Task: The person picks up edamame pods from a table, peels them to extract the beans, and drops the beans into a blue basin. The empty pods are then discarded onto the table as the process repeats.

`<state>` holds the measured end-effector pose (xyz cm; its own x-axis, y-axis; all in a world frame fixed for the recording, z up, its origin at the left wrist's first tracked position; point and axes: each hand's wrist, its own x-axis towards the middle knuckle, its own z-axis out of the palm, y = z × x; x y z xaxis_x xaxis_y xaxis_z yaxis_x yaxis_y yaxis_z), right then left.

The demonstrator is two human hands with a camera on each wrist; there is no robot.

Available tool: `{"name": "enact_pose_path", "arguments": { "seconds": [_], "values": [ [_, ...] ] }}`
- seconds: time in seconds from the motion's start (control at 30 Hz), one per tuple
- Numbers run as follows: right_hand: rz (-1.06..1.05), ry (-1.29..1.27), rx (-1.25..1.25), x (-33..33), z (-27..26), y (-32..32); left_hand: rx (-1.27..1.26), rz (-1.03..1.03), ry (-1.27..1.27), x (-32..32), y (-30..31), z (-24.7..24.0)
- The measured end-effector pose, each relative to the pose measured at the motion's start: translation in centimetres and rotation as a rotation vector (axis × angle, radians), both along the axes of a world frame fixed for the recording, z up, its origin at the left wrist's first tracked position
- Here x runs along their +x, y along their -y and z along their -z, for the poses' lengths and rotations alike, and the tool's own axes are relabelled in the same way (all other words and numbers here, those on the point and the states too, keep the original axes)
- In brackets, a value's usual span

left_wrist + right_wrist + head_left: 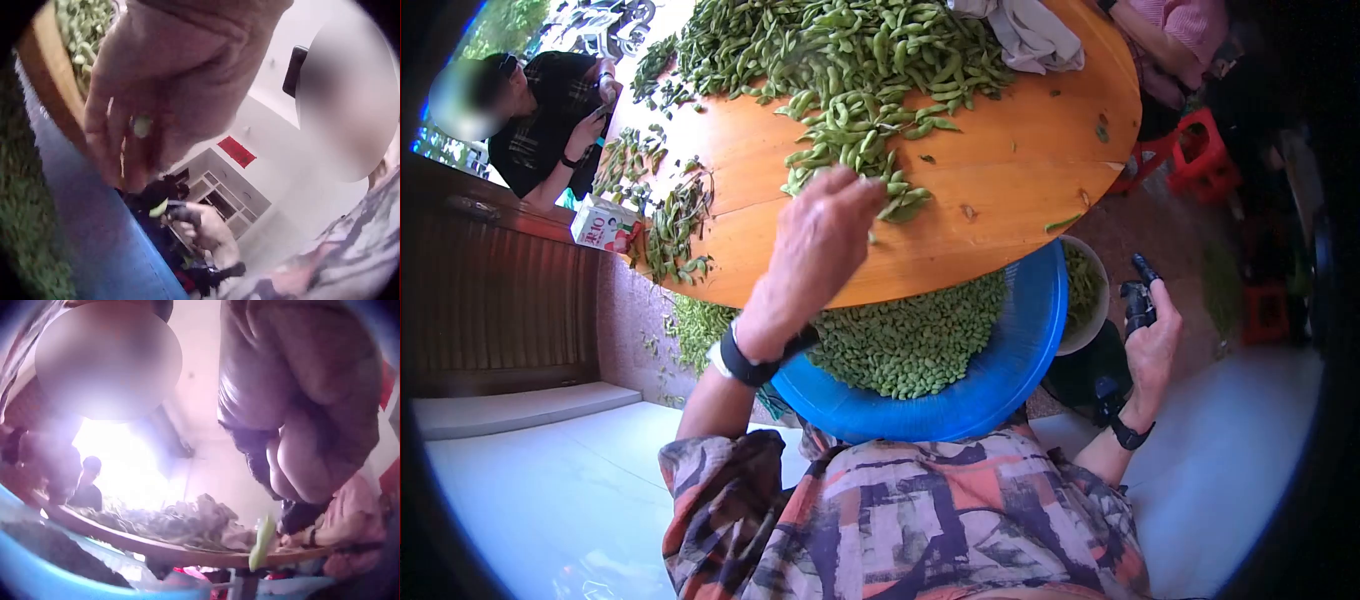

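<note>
My left hand (820, 235) is over the near side of the wooden table, beside the heap of green soybean pods (850, 150). Its fingers are bent inward, and a shelled green bean (142, 127) shows among them in the left wrist view. Out to the right of the blue basin, my right hand (1152, 345) is raised, with black coverings (1138, 305) on its fingers. A green pod (262, 542) appears just off its fingertips in the right wrist view. Shelled beans (900, 345) fill the blue basin (1035, 340) at my lap.
A white bowl (1095, 310) with green pods stands right of the basin. On the table (1020, 160) are a white cloth (1035, 35), a carton (603, 222) and leafy scraps (675, 225). One person (545, 120) sits at the far left, another at the upper right near red stools (1200, 155).
</note>
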<state>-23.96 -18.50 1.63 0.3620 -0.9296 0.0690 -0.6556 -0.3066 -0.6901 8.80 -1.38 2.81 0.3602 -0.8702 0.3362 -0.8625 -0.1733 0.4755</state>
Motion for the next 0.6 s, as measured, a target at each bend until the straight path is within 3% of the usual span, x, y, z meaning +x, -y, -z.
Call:
{"name": "enact_pose_path", "arguments": {
  "seconds": [0.07,0.2,0.3,0.33,0.37,0.4,0.47,0.5,0.53,0.6],
  "values": [
    [-0.028,0.107,-0.011,0.7,0.4,-0.1,0.04,-0.004,0.167,1.9,0.8,0.6],
    [-0.142,0.148,-0.024,2.5,0.3,-0.6,0.073,0.012,0.177,2.4,1.4,1.7],
    [-0.253,0.317,0.203,4.5,-0.4,-1.9,-0.102,0.017,0.094,1.4,1.2,0.8],
    [-0.265,0.377,0.416,4.9,-0.7,-2.4,-0.034,0.008,-0.119,0.3,0.9,-0.4],
    [-0.304,0.494,0.476,6.1,-0.9,-3.6,0.038,0.001,-0.334,-0.9,0.5,-0.8],
    [-0.363,0.549,0.657,7.0,-1.4,-4.0,0.047,0.014,-0.343,-1.9,0.2,-0.5],
    [-0.515,0.585,0.717,8.6,-1.0,-5.0,0.064,0.113,-0.84,-4.2,-0.4,0.4],
    [-0.514,0.557,0.766,9.2,-0.4,-5.4,0.021,0.155,-1.002,-5.2,-0.7,1.2],
    [-0.516,0.53,0.815,9.7,0.1,-5.8,0.027,0.16,-1.01,-6.2,-0.9,1.6],
    [-0.509,0.572,0.867,10.0,0.3,-6.4,-0.036,0.053,-1.352,-7.6,-1.2,2.3]
  ]
}}
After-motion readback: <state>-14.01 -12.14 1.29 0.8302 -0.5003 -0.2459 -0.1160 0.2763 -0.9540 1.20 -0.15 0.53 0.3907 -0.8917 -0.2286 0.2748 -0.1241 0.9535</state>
